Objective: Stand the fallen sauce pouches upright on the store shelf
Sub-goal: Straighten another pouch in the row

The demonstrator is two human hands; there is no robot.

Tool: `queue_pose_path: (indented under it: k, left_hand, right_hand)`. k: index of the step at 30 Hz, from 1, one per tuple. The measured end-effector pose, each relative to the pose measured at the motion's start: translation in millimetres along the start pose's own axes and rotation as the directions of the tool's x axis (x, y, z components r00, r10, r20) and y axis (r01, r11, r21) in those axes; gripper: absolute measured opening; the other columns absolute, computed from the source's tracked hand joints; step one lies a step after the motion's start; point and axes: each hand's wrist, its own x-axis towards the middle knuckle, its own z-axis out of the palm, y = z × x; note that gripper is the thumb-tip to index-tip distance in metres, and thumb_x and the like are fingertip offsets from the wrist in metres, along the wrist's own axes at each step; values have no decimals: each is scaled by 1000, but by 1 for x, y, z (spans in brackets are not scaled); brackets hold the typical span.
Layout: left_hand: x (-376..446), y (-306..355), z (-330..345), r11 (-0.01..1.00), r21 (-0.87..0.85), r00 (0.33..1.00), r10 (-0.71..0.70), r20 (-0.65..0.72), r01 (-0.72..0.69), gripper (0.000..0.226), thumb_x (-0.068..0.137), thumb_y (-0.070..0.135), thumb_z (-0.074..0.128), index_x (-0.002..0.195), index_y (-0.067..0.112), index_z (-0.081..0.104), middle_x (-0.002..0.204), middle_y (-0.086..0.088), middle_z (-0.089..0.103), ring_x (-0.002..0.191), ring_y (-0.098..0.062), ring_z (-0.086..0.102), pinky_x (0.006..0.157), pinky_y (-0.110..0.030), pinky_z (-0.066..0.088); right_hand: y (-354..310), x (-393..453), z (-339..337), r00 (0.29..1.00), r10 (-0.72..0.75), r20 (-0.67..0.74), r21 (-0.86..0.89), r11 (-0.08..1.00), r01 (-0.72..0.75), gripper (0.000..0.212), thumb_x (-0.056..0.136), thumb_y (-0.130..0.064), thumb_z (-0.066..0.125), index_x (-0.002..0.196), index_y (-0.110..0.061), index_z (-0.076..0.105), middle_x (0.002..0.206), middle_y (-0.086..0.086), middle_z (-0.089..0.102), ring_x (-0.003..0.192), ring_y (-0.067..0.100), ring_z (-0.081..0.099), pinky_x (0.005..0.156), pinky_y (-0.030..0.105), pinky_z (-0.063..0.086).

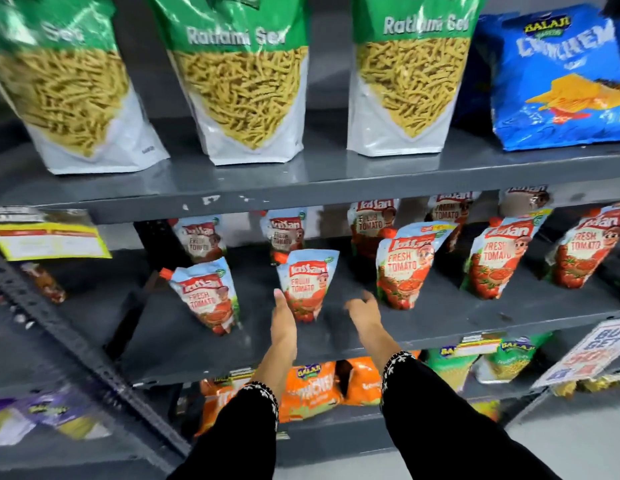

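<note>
Several red-and-white tomato sauce pouches stand on the grey middle shelf (204, 344). One front pouch (307, 284) stands upright at the centre. My left hand (283, 322) touches its lower left side, fingers flat, not gripping. My right hand (363, 311) hovers open just right of that pouch, apart from it. Another front pouch (208, 296) stands to the left, leaning slightly. Further front pouches (404, 268) (492, 258) (585, 247) stand to the right. More pouches (199, 237) stand in a back row, partly hidden.
Large green-topped snack bags (242, 81) and a blue chip bag (558, 77) fill the shelf above. Orange snack packs (312, 386) lie on the shelf below. A yellow price tag (49, 237) hangs at left; a promo sign (592, 351) hangs at right.
</note>
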Motion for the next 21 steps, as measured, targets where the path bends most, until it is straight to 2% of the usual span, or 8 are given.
queue_pose_path:
  k: [2, 6, 9, 11, 12, 14, 17, 21]
  left_hand:
    - [-9, 20, -12, 1000, -12, 1000, 2, 15, -2, 83, 85, 71, 24, 146, 16, 35, 154, -9, 34, 140, -28, 35, 117, -42, 28]
    - [-5, 38, -21, 997, -62, 995, -36, 93, 42, 81, 87, 69, 22, 150, 18, 25, 159, -12, 18, 145, -31, 23, 120, -43, 22]
    - [-2, 41, -18, 995, -75, 987, -52, 151, 64, 76, 90, 66, 16, 151, 21, 17, 160, -4, 17, 146, -26, 22, 121, -40, 19]
    - [0, 40, -16, 995, -69, 980, -51, 194, 66, 73, 92, 62, 13, 151, 20, 20, 159, -3, 22, 145, -25, 25, 119, -40, 18]
    - [0, 40, -15, 996, -62, 975, -50, 217, 65, 72, 93, 61, 11, 150, 20, 23, 158, -3, 25, 145, -25, 26, 118, -39, 18]
    - [-2, 40, -14, 996, -59, 967, -48, 249, 65, 70, 94, 59, 8, 148, 20, 29, 155, -5, 32, 143, -25, 31, 117, -39, 21]
    - [-3, 43, -14, 994, -87, 969, -40, 245, 63, 70, 95, 57, 10, 144, 16, 38, 150, -10, 41, 138, -27, 39, 114, -38, 27]
    - [-2, 45, -20, 993, -108, 976, -21, 217, 46, 68, 96, 55, 13, 142, 13, 40, 148, -12, 43, 137, -28, 41, 113, -37, 30]
  right_hand:
    - [-3, -5, 16, 997, 14, 80, 18, 1000, -16, 64, 89, 2, 46, 149, -9, 26, 114, 13, 53, 70, 19, 53, 58, 26, 38]
    - [-9, -4, 40, 988, 29, 152, 44, 998, -36, 69, 87, 14, 39, 150, -10, 24, 144, 13, 46, 98, 21, 48, 57, 23, 39]
    - [-10, -2, 51, 979, -11, 202, -5, 1000, 12, 68, 78, 22, 35, 139, -8, 44, 128, 18, 61, 88, 22, 56, 53, 23, 39]
    - [-10, 0, 54, 980, -2, 198, -25, 1000, 7, 69, 74, 23, 34, 131, -11, 51, 108, 16, 65, 70, 18, 54, 51, 24, 38]
    - [-9, 3, 54, 981, 1, 194, -31, 1000, 5, 69, 73, 22, 33, 131, -11, 51, 102, 14, 64, 69, 19, 53, 51, 25, 37]
    - [-8, 5, 55, 978, 11, 208, -12, 1000, -8, 73, 71, 22, 32, 132, -14, 48, 106, 12, 64, 86, 26, 58, 54, 25, 40]
    - [-7, 6, 55, 971, 36, 237, 25, 999, -43, 82, 71, 23, 31, 144, -17, 35, 131, 15, 59, 122, 32, 54, 69, 29, 48]
    - [-7, 6, 62, 970, 45, 238, 14, 999, -50, 83, 71, 22, 34, 145, -16, 32, 134, 16, 57, 126, 33, 51, 87, 40, 51]
